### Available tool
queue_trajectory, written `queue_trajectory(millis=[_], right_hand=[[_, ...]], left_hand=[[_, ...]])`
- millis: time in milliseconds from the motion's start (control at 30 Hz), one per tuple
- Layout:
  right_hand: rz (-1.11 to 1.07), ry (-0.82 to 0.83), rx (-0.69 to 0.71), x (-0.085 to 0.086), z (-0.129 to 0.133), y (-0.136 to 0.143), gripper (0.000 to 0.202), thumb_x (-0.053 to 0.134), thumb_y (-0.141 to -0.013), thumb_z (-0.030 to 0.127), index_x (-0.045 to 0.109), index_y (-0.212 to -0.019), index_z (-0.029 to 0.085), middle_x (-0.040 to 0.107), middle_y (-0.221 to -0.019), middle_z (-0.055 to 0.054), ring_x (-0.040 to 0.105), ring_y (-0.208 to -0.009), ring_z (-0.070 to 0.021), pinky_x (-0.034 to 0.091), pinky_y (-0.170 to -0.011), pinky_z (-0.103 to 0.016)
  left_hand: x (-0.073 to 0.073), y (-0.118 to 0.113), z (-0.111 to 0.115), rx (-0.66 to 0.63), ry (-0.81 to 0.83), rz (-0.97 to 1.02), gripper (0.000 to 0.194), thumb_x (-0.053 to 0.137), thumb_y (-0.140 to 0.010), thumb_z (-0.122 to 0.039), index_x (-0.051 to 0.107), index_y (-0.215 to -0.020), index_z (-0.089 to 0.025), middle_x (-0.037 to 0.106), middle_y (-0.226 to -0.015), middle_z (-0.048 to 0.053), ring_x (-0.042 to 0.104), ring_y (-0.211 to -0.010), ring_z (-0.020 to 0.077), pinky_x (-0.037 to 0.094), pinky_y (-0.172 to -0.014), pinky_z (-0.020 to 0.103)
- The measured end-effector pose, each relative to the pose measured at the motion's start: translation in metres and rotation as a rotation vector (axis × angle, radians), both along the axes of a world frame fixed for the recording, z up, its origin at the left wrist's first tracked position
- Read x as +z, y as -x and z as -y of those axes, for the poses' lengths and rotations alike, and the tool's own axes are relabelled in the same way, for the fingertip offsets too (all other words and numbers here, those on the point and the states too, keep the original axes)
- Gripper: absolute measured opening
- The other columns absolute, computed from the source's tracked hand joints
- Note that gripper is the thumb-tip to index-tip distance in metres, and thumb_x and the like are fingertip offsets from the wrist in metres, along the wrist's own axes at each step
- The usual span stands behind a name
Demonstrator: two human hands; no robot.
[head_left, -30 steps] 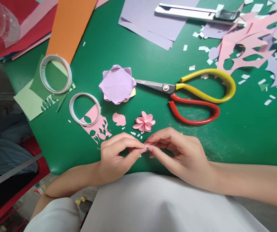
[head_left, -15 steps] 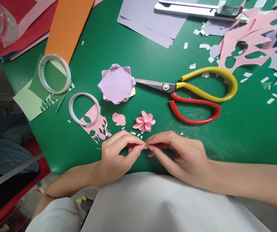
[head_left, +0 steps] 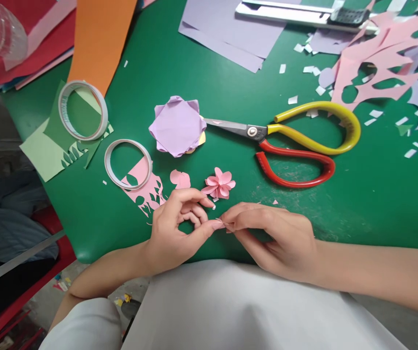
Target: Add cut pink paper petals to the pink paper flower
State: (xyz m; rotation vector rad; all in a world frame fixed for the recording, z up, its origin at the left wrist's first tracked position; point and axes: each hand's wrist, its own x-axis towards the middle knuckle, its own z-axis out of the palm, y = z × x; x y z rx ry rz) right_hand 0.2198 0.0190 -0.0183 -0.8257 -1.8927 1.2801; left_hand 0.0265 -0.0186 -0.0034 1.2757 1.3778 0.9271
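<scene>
While pinching the pink piece [head_left: 223,223] over the surface [head_left: 384,204], near the middle of its near edge, grip lightly with the right hand's [head_left: 285,238] thumb and fingertips, to spare the thin paper creases. Steady with the left thumb, at or against the piece, and leave the left hand's [head_left: 177,236] forefinger spread from that thumb. Treat the white bit [head_left: 213,208] by that forefinger gently; cannot tell whether touched. Avoid nudging the flower [head_left: 220,183], just beyond, toward the far edge. Against half a second ago, notice the left forefinger parted from its thumb and other white bits newly covered; find the flower unmoved.
</scene>
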Motion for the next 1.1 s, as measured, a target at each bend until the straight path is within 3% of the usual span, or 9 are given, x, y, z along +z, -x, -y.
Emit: queue_trajectory(millis=[167,267,567,767,933,1100], right_hand=[[0.05,0.139,-0.037,0.005,0.0,-0.002,0.02,0.056,-0.091,0.006,0.053,-0.101,0.023,0.073,-0.085,0.0,0.072,-0.071,-0.0123,0.057,-0.06,-0.021],[0.052,0.16,-0.036,0.006,-0.001,-0.002,0.017,0.056,-0.092,0.008,0.053,-0.1,0.023,0.073,-0.085,0.0,0.071,-0.069,-0.0123,0.056,-0.058,-0.021],[0.072,0.124,-0.02,0.006,-0.001,-0.001,0.017,0.059,-0.093,0.009,0.054,-0.103,0.022,0.071,-0.087,0.0,0.069,-0.069,-0.0097,0.055,-0.06,-0.019],[0.105,0.096,0.081,0.007,-0.007,0.0,0.008,0.056,-0.097,0.012,0.057,-0.096,0.019,0.067,-0.08,0.0,0.062,-0.066,-0.0091,0.049,-0.059,-0.02],[0.098,0.082,0.067,0.008,-0.007,-0.002,0.011,0.053,-0.098,0.009,0.058,-0.095,0.018,0.064,-0.078,0.0,0.058,-0.066,-0.0084,0.046,-0.059,-0.019],[0.123,0.054,0.081,0.006,-0.005,-0.001,0.01,0.05,-0.099,0.011,0.055,-0.095,0.018,0.061,-0.077,0.0,0.055,-0.065,-0.0091,0.045,-0.061,-0.019]], left_hand=[[0.004,0.002,-0.005,-0.147,-0.106,-0.148,0.008,0.067,-0.088,-0.012,0.062,-0.09,-0.017,0.063,-0.083,0.001,0.057,-0.065,0.0072,0.051,-0.054,0.017],[0.006,0.002,-0.006,-0.156,-0.113,-0.154,0.009,0.064,-0.09,-0.013,0.061,-0.083,-0.018,0.062,-0.077,0.0,0.055,-0.064,0.0083,0.048,-0.052,0.018],[0.004,0.004,-0.007,-0.17,-0.083,-0.122,0.009,0.062,-0.093,-0.014,0.06,-0.085,-0.018,0.062,-0.079,0.0,0.053,-0.062,0.0073,0.047,-0.054,0.018],[0.005,0.004,-0.006,-0.178,-0.061,-0.085,0.008,0.061,-0.094,-0.015,0.06,-0.086,-0.018,0.061,-0.079,0.0,0.053,-0.062,0.0075,0.047,-0.055,0.019],[0.0,0.001,-0.002,-0.057,-0.057,-0.065,0.013,0.068,-0.092,-0.023,0.056,-0.099,-0.02,0.06,-0.084,-0.001,0.055,-0.062,0.0068,0.049,-0.053,0.017],[-0.004,0.004,-0.005,-0.2,-0.458,-0.296,0.004,0.058,-0.094,-0.014,0.057,-0.097,-0.017,0.062,-0.081,0.002,0.06,-0.073,0.0119,0.053,-0.062,0.022]])
